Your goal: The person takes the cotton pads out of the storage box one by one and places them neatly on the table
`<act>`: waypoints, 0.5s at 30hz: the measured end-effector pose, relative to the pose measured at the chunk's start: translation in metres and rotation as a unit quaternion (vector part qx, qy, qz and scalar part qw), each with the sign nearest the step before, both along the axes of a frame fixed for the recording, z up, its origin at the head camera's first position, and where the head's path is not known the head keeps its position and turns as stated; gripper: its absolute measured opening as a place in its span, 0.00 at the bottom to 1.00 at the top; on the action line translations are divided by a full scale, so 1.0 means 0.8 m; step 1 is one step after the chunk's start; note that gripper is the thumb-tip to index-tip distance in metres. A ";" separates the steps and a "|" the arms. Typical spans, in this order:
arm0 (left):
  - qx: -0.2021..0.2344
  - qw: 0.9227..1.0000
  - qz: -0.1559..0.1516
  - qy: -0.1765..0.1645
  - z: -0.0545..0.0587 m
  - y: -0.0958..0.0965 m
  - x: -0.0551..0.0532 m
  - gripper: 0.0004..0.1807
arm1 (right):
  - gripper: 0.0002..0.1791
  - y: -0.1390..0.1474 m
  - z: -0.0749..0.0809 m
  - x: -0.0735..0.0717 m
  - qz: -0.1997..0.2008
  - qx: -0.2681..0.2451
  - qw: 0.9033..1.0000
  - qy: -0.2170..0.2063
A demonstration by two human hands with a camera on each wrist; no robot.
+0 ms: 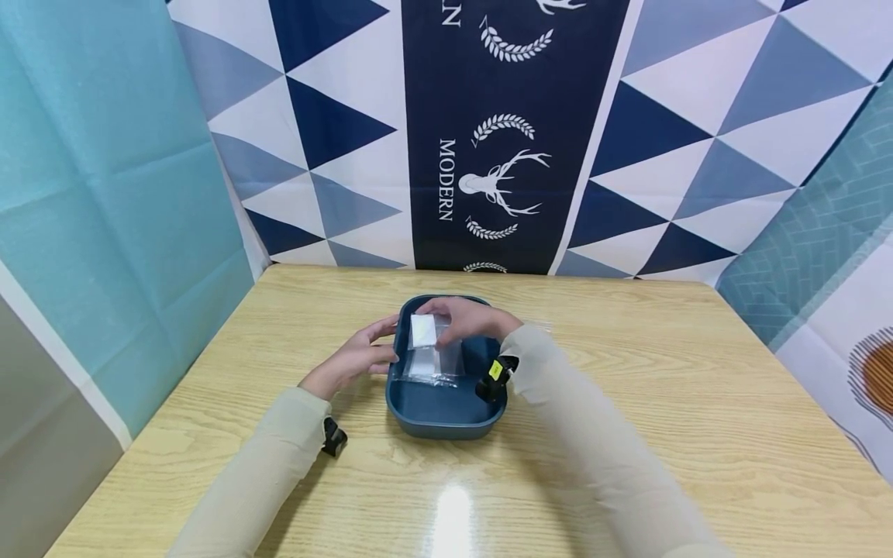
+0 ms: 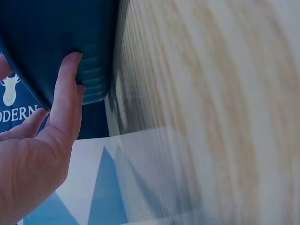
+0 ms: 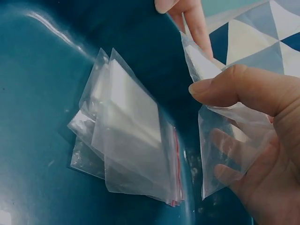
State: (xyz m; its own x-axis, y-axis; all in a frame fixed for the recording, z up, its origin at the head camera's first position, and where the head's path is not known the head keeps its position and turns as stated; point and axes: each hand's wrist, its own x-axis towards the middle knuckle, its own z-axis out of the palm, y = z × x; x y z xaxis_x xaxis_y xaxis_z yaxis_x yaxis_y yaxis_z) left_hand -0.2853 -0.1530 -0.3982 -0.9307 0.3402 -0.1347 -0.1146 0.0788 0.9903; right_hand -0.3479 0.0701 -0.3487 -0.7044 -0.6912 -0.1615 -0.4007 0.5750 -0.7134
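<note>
A dark blue rectangular bin (image 1: 443, 431) with rounded corners stands on the table. My left hand (image 1: 357, 355) is at its left side. In the left wrist view, extended fingers (image 2: 65, 93) touch the bin's outer wall. Over the bin's far left part, my right hand (image 1: 477, 318) pinches a clear plastic bag (image 3: 204, 63) with something flat and white inside, thumb on the near face. Below it, several similar clear zip bags (image 3: 133, 117) lie overlapped on the bin floor, holding white flat contents; a red seal line shows along one edge.
The light wood table (image 1: 663, 403) extends on both sides of the bin. A patterned cloth (image 1: 335, 139) hangs behind it, and a teal cloth (image 1: 125, 194) hangs at the left. Something clear and thin (image 1: 540, 325) lies right of the bin, partly behind the right sleeve.
</note>
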 end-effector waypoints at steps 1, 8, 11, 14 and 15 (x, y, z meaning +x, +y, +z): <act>-0.001 1.000 0.001 0.000 0.000 0.000 0.000 0.40 | 0.32 0.001 0.001 0.001 0.004 -0.008 1.000 -0.001; -0.001 1.000 -0.001 0.002 -0.001 -0.004 0.001 0.39 | 0.33 0.004 0.012 0.009 0.019 -0.019 0.999 0.017; 0.001 1.000 -0.005 0.004 -0.002 -0.003 0.001 0.39 | 0.34 0.008 0.016 0.013 0.020 -0.020 0.999 0.018; 0.001 1.000 -0.006 0.004 -0.002 -0.001 0.000 0.39 | 0.34 0.013 0.018 0.016 0.024 -0.031 0.999 0.017; 0.000 1.000 -0.006 0.003 -0.002 0.000 0.000 0.39 | 0.35 0.014 0.018 0.016 0.026 -0.035 0.999 0.018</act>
State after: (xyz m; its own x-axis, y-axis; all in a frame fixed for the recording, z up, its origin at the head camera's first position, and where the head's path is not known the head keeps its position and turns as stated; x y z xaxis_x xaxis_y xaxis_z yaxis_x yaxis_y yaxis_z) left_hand -0.2854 -0.1533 -0.4000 -0.9275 0.3509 -0.1291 -0.1073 0.0810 0.9909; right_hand -0.3349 0.0816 -0.3339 -0.6723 -0.7352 -0.0871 -0.4547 0.5029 -0.7350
